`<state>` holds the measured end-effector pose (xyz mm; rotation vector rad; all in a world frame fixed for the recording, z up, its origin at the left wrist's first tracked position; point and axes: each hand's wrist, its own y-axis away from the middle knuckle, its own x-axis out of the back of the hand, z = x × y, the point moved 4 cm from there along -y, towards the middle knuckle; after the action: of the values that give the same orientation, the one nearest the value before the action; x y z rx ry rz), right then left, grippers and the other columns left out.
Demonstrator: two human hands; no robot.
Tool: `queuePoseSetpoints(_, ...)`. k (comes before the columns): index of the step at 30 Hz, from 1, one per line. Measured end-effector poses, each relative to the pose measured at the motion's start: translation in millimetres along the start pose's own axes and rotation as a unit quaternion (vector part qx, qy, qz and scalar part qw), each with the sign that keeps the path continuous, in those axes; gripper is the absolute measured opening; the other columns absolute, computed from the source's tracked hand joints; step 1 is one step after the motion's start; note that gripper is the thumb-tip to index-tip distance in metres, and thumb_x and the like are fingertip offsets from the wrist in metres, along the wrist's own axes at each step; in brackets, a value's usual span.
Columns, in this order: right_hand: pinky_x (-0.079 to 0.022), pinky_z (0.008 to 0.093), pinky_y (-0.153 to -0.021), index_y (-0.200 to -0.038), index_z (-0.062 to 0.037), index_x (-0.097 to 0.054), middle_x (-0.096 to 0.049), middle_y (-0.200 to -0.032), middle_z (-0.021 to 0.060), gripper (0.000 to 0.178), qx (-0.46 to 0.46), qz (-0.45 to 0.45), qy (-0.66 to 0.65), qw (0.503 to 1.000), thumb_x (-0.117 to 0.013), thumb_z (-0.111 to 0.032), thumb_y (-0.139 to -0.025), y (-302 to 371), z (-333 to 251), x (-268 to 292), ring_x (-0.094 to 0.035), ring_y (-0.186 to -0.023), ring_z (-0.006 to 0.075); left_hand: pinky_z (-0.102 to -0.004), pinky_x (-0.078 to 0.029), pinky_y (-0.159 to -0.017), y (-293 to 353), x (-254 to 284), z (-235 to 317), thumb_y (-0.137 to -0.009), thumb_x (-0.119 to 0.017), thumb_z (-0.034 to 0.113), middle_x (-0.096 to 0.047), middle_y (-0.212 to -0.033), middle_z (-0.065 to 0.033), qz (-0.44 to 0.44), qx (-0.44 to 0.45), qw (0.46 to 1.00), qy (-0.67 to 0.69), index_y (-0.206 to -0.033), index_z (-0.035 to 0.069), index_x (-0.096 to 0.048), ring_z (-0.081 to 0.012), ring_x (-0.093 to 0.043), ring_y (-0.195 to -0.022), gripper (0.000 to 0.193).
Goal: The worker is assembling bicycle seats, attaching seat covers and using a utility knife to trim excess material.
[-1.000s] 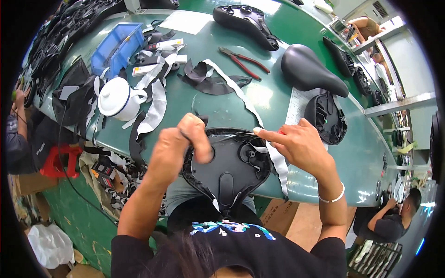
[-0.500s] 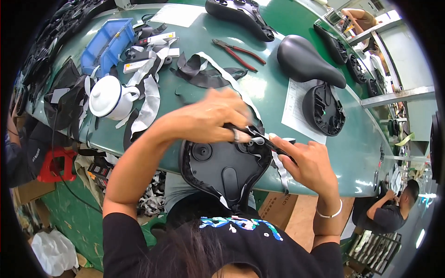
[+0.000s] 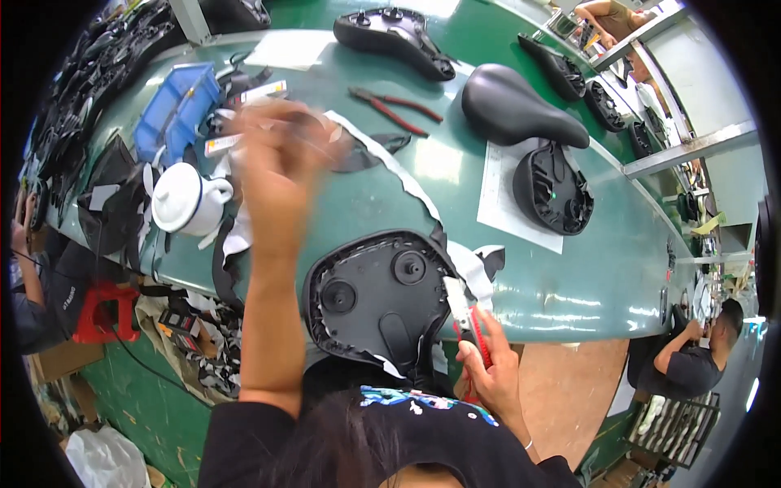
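A bicycle saddle (image 3: 370,285) lies underside up at the table's near edge, in front of my body. My right hand (image 3: 498,376) is closed round a red-handled utility knife (image 3: 470,325), whose pale blade end points up beside the saddle's right edge. My left hand (image 3: 285,150) is raised over the table, left of centre, near scraps of strip; motion smears its fingers, so whether it holds anything is unclear. A long white and black offcut strip (image 3: 390,167) runs from near that hand down to the saddle. Another white offcut (image 3: 474,264) lies just right of the saddle.
Red-handled pliers (image 3: 394,112) lie toward the back. A finished-looking saddle (image 3: 517,106) and an upturned one (image 3: 553,191) rest by a paper sheet (image 3: 498,195) on the right. At left stand a white lidded mug (image 3: 177,199) and a blue bin (image 3: 175,114). A co-worker (image 3: 687,350) sits at far right.
My left hand has swung from the saddle's edge up and left. My right hand has drawn down and right, with the knife now in plain sight. The saddle has turned slightly and lies uncovered.
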<state>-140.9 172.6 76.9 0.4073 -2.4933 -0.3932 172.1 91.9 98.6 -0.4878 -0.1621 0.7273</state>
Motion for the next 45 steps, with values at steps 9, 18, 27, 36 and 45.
queuePoseSetpoints(9,-0.040,0.0223,-0.051,-0.103,-0.0023,-0.054,-0.052,-0.072,-0.0009,0.028,0.254,0.285,-0.034,0.924,-0.069,-0.009,-0.080,-110.9,-52.3,77.1,-0.046,-0.054,0.0067,-0.0248,-0.046,-0.074,-10.6,0.5,-83.9,-0.092,-0.057,0.025,-0.062,-0.085,-0.0013,-0.092,0.357,0.912,0.179,-0.095,0.002,-0.064,-0.0100,-0.056,-0.081,0.024)
queuePoseSetpoints(18,-0.046,0.0272,-0.053,-0.097,-0.0002,-0.054,-0.057,-0.076,0.0054,0.027,0.226,0.251,-0.363,0.868,-0.069,-0.009,-0.076,-395.2,-134.2,180.1,-0.058,-0.061,0.0155,-0.0402,-0.048,-0.073,-0.6,-147.8,-49.1,-0.087,-0.060,0.033,-0.062,-0.086,-0.0137,-0.546,-0.038,0.821,-0.164,-0.098,0.004,-0.065,-0.0329,-0.059,-0.079,0.031)
queuePoseSetpoints(27,-0.046,0.0603,-0.085,-0.111,-0.0086,-0.052,-0.056,-0.114,0.0128,0.042,-0.054,0.308,-0.538,0.783,-0.073,-0.010,-0.075,-591.8,-76.4,197.2,-0.056,-0.103,0.0339,-0.0455,-0.035,-0.097,-133.1,-226.0,-178.7,-0.083,-0.061,0.029,-0.045,-0.135,-0.0096,-0.282,-0.259,0.828,-0.410,-0.110,0.011,-0.062,-0.0261,-0.046,-0.113,0.032)
queuePoseSetpoints(36,-0.048,0.0576,-0.078,-0.097,-0.0121,-0.059,-0.060,-0.093,0.0048,0.024,0.001,0.267,-0.506,0.820,-0.072,-0.015,-0.077,-604.0,-54.4,229.4,-0.060,-0.088,0.0265,-0.0346,-0.046,-0.080,-169.4,-236.4,-158.7,-0.088,-0.061,0.032,-0.060,-0.106,-0.0150,-0.382,0.075,0.900,-0.197,-0.106,-0.001,-0.061,-0.0233,-0.058,-0.097,0.037)
queuePoseSetpoints(45,-0.057,0.0317,-0.064,-0.109,-0.0039,-0.052,-0.058,-0.097,0.0080,0.034,0.064,-0.066,-0.507,0.857,-0.068,-0.010,-0.079,-334.5,-136.4,50.9,-0.064,-0.077,0.0218,-0.0323,-0.044,-0.091,-116.0,-171.9,-95.3,-0.089,-0.060,0.039,-0.059,-0.110,-0.0097,-0.159,0.234,0.948,0.144,-0.121,-0.004,-0.050,-0.0189,-0.058,-0.103,0.054)
